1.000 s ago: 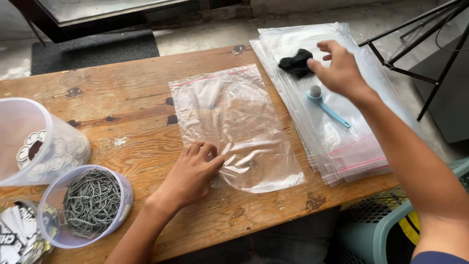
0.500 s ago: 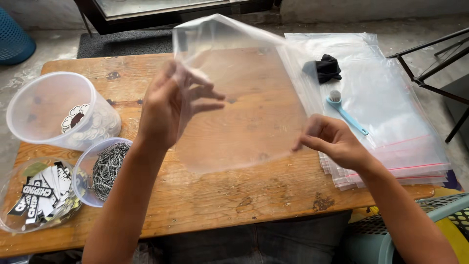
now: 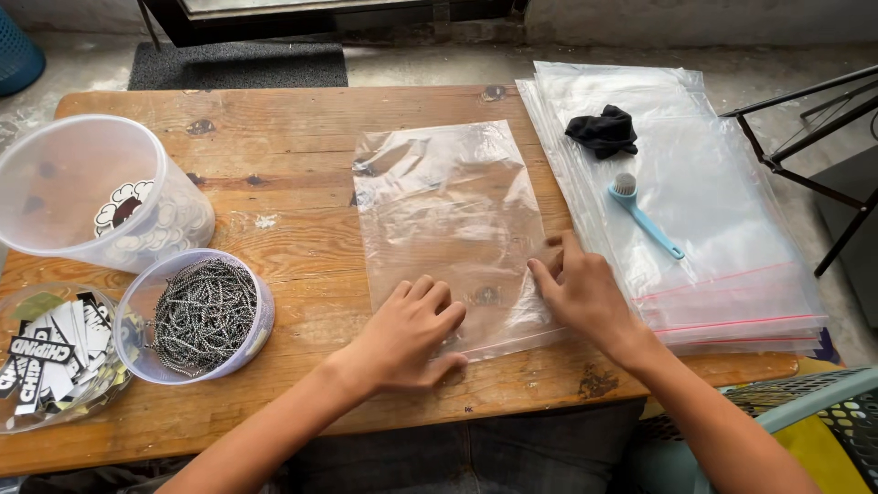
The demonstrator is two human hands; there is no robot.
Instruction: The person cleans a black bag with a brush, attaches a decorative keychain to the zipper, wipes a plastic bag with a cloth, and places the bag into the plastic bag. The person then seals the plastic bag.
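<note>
It looked like a small home packing workshop: a worn wooden counter (image 3: 293, 137) carried a stack of zip bags (image 3: 722, 229), tubs of ball chain (image 3: 203, 314) and stickers (image 3: 50, 352).

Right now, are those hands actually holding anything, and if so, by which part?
Nothing is gripped. Both hands press flat on the clear plastic bag at its near end: left hand on the bottom edge, right hand at the bottom right corner.

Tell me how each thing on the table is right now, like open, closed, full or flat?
Clear plastic bag: flat on the wooden table, both hands on its near end.
Left hand: open, palm down on the bag.
Right hand: fingers on the bag's right edge.
Stack of zip bags: flat, piled.
Black cloth: bunched up on the stack.
Blue brush: lying on the stack.
Chain tub: lid off, nearly full.
Big clear tub: tipped on its side.
</note>
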